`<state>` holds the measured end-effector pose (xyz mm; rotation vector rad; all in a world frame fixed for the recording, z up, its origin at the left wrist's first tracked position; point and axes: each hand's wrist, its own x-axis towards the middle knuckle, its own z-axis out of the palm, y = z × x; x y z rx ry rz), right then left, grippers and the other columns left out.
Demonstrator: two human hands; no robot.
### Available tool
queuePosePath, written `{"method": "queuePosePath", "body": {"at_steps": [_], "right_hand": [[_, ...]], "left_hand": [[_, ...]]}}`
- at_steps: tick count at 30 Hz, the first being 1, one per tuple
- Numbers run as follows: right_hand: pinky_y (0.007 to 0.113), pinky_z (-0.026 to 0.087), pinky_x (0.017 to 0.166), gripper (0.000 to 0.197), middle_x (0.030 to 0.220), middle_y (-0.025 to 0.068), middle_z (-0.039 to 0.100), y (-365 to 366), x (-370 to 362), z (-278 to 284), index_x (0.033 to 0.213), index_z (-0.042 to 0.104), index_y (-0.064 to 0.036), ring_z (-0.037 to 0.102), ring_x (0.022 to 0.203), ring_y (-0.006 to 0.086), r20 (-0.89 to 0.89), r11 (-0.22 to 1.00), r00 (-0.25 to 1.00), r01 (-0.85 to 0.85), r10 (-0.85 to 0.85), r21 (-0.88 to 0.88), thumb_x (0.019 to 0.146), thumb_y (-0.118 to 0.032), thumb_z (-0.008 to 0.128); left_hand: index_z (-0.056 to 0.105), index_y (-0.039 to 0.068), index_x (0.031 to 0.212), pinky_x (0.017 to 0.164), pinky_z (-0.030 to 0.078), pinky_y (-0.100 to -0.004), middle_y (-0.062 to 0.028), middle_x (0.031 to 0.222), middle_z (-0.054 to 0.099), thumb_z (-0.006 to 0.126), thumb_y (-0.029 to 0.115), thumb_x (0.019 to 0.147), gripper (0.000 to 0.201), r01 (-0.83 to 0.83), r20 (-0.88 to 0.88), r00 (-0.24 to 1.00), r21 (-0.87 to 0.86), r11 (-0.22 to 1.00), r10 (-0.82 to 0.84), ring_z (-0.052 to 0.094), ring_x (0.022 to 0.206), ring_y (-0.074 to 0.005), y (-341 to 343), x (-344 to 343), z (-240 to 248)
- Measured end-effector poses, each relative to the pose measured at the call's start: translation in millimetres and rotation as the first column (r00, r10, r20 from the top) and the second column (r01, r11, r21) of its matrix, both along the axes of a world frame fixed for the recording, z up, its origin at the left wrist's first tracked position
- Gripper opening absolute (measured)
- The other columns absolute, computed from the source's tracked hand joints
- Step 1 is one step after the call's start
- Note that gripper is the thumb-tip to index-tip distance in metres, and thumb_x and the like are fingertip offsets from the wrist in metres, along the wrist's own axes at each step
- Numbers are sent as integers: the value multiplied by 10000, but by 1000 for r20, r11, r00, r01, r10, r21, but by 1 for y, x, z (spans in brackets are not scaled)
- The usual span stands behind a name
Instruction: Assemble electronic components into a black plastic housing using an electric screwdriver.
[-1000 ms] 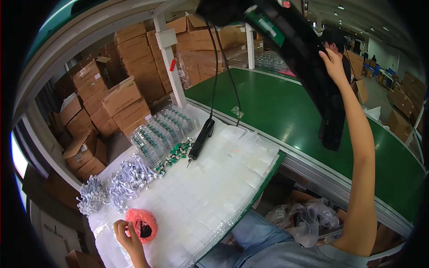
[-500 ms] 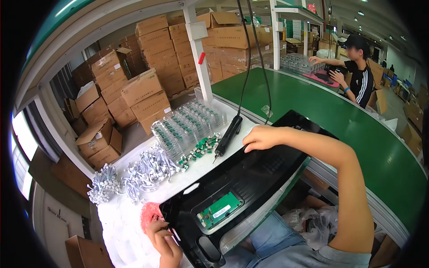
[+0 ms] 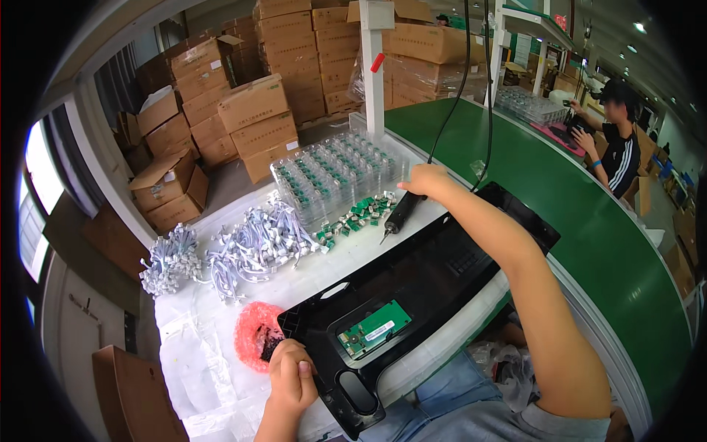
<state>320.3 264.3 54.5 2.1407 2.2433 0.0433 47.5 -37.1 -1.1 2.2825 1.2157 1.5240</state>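
Observation:
A black plastic panel [image 3: 434, 272] lies aslant on the table before me, with a green circuit board [image 3: 375, 329] set in its recess. By the panel's left end, my left hand [image 3: 292, 374] is closed with curled fingers; what they hold, if anything, is hidden. A pink bubble-wrap pouch [image 3: 249, 335] of small dark parts, perhaps screws, lies just beyond it. My right hand [image 3: 427, 182] reaches over the panel and closes round the upper part of a black electric screwdriver [image 3: 400, 215]. The tool's tip points down toward the table, and its cord rises overhead.
Bundles of white cables [image 3: 254, 247] lie at the left of the white-covered table [image 3: 195, 353]. Small green-and-silver parts [image 3: 361, 214] are heaped beside clear trays [image 3: 335, 173]. A green conveyor belt [image 3: 574, 199] runs along the right, with a co-worker [image 3: 618, 144] beyond. Cardboard boxes [image 3: 258, 118] are stacked behind.
My right hand has left the panel and come onto the screwdriver. The panel now lies flatter. My left hand's fingers have curled in beside the pouch. The whole view has shifted.

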Motion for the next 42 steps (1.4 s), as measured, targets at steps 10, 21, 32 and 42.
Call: {"method": "queuePosePath", "body": {"at_steps": [10, 21, 32, 42], "right_hand": [[349, 518, 568, 471, 759, 198, 605, 62, 10, -47, 879, 546, 69, 625, 632, 262, -399, 893, 800, 382, -448, -237, 659, -338, 633], [330, 499, 586, 333, 779, 86, 527, -53, 14, 76, 900, 461, -25, 535, 631, 164, -898, 964, -355, 42, 261, 264, 782, -323, 551], [272, 412, 464, 398, 873, 92, 485, -175, -22, 86, 1013, 422, -74, 462, 514, 126, -471, 821, -806, 30, 357, 571, 834, -429, 407], [268, 398, 458, 424, 909, 82, 450, -178, -23, 84, 1026, 423, -74, 443, 504, 121, -528, 832, -757, 36, 384, 553, 840, -452, 384]], "left_hand": [[452, 14, 717, 579, 409, -304, -88, 634, 528, 472, -18, 755, 54, 16, -15, 1000, -48, 999, -17, 498, 612, -212, -2, 11, 17], [512, -10, 701, 562, 416, -260, -95, 681, 548, 586, 8, 730, 81, -93, -114, 992, -405, 910, 51, 525, 616, -177, 16, 37, 70], [533, -11, 716, 560, 397, -204, -19, 662, 540, 612, 24, 750, 92, 165, 113, 986, -590, 790, -122, 496, 625, -67, 50, 79, 70], [542, -21, 725, 570, 399, -228, -55, 663, 542, 608, 26, 737, 82, 95, 45, 996, -443, 891, -83, 504, 612, -116, 57, 80, 69]]}}
